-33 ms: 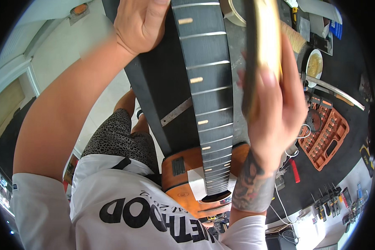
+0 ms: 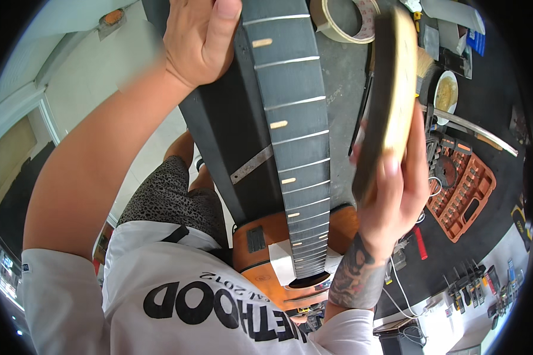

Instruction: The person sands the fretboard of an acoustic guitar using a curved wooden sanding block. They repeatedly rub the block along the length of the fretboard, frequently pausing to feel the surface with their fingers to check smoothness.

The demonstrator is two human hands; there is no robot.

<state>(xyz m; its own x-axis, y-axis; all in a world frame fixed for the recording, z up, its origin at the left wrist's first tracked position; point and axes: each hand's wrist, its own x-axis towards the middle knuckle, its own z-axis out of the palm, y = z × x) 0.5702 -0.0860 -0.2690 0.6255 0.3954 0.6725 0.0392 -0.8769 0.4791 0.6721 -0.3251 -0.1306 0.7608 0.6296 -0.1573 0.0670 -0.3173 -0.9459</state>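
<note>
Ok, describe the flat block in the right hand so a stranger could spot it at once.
Start at the guitar's dark fretboard running up the middle of the picture. Just to its right, the right hand holds up a long flat block, seen edge-on. It has a dark face and a pale yellow layer, unlike the round roll of tape above it.

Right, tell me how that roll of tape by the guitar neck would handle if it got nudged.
The tape roll lies flat on its side, so a nudge would probably slide it, not roll it. It is a hollow ring, so likely light. Stood on edge, it might well roll along the dark benchtop.
</note>
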